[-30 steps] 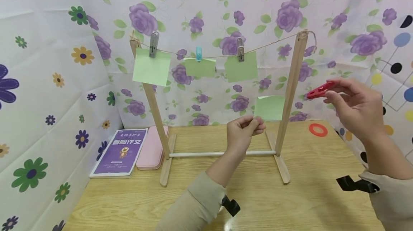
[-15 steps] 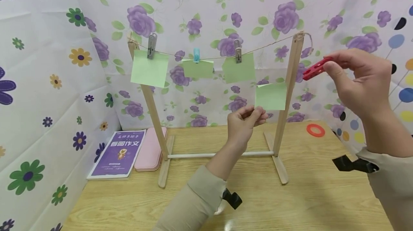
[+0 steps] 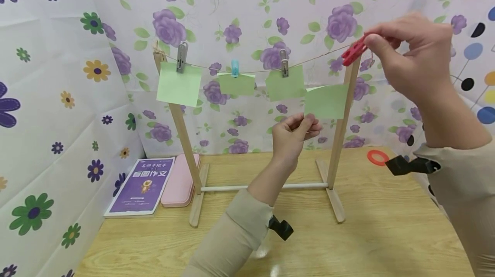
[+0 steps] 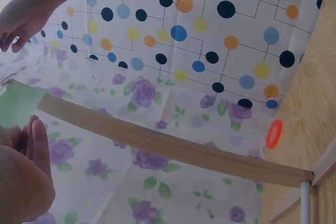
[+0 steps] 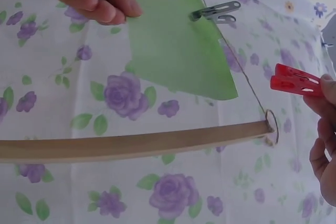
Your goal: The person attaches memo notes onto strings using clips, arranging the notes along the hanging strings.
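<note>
My left hand [image 3: 291,137] pinches the lower left corner of a green paper note [image 3: 325,102], which stands below the string [image 3: 322,56] and in front of the right wooden post [image 3: 340,139]. A red clothespin [image 3: 354,52] is pinched by its handle end between thumb and forefinger of my right hand [image 3: 415,56], near the top of that post. In the right wrist view the clothespin [image 5: 296,80] is apart from both string and note. Three other green notes hang on the string, held by a grey clip [image 3: 182,57], a blue clip [image 3: 235,68] and another grey clip [image 3: 284,62].
A white rod [image 3: 232,188] joins the feet of the wooden frame. Left of it lie a purple book [image 3: 141,189] and a pink case [image 3: 181,182] on the wooden table [image 3: 309,247]. An orange-red ring [image 3: 377,157] lies at the back right. Patterned cloth stands behind and on both sides.
My left hand has raised the green note toward the string. The right hand has brought the red clothespin up and left, to the top of the right post.
</note>
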`<state>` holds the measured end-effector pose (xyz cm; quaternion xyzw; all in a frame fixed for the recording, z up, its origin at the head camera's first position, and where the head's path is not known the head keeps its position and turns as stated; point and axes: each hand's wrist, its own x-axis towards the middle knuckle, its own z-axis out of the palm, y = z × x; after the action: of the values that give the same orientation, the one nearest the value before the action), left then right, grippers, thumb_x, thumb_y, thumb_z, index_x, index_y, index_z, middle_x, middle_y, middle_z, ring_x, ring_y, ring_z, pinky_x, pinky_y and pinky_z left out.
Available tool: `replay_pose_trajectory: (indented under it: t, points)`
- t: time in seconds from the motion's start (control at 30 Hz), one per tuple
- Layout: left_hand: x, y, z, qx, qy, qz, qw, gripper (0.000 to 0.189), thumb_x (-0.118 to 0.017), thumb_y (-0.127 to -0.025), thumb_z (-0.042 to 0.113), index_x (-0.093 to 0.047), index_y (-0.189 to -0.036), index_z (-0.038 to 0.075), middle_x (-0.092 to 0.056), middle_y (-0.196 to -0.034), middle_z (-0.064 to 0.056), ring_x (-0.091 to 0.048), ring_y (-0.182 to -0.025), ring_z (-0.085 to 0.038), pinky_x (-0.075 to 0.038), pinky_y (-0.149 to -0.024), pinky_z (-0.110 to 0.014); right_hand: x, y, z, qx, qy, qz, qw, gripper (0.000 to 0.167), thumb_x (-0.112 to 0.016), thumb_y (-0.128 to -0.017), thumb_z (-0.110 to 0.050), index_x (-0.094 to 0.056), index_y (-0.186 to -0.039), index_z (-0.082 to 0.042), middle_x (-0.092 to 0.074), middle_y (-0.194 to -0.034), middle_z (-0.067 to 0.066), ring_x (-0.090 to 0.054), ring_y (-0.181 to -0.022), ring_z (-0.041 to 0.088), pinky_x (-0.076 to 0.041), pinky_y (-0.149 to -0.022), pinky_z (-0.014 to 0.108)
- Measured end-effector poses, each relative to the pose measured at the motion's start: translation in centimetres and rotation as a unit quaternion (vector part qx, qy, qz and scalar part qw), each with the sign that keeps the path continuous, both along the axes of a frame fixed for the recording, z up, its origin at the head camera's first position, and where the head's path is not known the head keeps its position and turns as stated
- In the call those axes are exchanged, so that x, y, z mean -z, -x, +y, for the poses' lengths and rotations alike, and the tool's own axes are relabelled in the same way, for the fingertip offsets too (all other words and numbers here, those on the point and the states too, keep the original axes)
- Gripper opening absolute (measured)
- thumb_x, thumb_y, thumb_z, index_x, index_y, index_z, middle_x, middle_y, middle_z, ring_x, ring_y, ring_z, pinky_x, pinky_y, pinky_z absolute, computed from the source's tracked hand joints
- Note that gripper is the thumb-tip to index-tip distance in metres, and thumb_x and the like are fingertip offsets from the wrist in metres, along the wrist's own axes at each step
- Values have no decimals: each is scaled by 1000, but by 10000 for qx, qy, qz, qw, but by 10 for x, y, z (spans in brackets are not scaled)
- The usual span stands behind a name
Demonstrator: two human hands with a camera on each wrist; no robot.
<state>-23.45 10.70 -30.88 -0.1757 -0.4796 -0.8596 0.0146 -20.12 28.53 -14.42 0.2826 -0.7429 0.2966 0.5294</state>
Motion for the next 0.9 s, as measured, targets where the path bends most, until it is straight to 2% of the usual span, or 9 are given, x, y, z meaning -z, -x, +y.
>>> replay_pose_trajectory:
  t: [0.1, 0.23, 0.33, 0.43, 0.63, 0.9]
  points:
    - [-2, 1, 0, -35, -28, -94, 9999, 11, -69, -97, 7, -71, -100, -4, -73, -87, -13, -73, -75, -16, -64, -75, -30, -10, 2, -12, 30, 57, -60, 10000, 6, -73, -88, 5, -77, -86, 9, -59, -82, -40, -44, -76, -6, -36, -72, 13]
    - [-5, 2, 0, -88, -23, -101, 9999, 12, -70, -97, 9, -72, -101, -3, -72, -95, -27, -73, -73, -15, -64, -73, -29, -18, 9, -19, 47, -137, -42, 9999, 4, -74, -87, 7, -78, -86, 8, -57, -83, -44, -44, -78, -9, -36, -73, 12]
    - [-8, 3, 0, -128, -23, -70, 9999, 14, -70, -97, 11, -72, -100, -3, -70, -99, -31, -72, -71, -15, -64, -71, -29, -22, 17, -17, 110, -426, -38, 9990, 3, -76, -87, 5, -78, -88, 7, -53, -85, -48, -44, -81, -12, -36, -75, 10]
    - [-11, 4, 2, -126, -70, -52, 9999, 14, -71, -96, 9, -71, -100, -4, -71, -96, -29, -72, -70, -15, -65, -70, -30, -25, 22, -13, 266, -610, -228, 9975, 5, -76, -89, 0, -79, -90, 5, -51, -84, -49, -43, -83, -13, -35, -74, 10]
    - [-18, 3, 5, -111, -139, -105, 9998, 13, -72, -96, 9, -72, -102, -3, -74, -87, -15, -72, -68, -14, -64, -68, -29, -29, 23, -11, 549, -653, -937, 9919, 12, -76, -92, -11, -80, -98, 0, -50, -80, -48, -42, -84, -7, -37, -74, 13]
    - [-23, 1, 8, -239, -109, -95, 9996, 14, -72, -96, 13, -72, -96, -1, -73, -82, -7, -70, -64, -12, -63, -63, -25, -30, 22, -8, 580, -702, -1285, 9875, 15, -75, -93, -12, -79, -102, 0, -53, -81, -42, -45, -87, -4, -41, -75, 11]
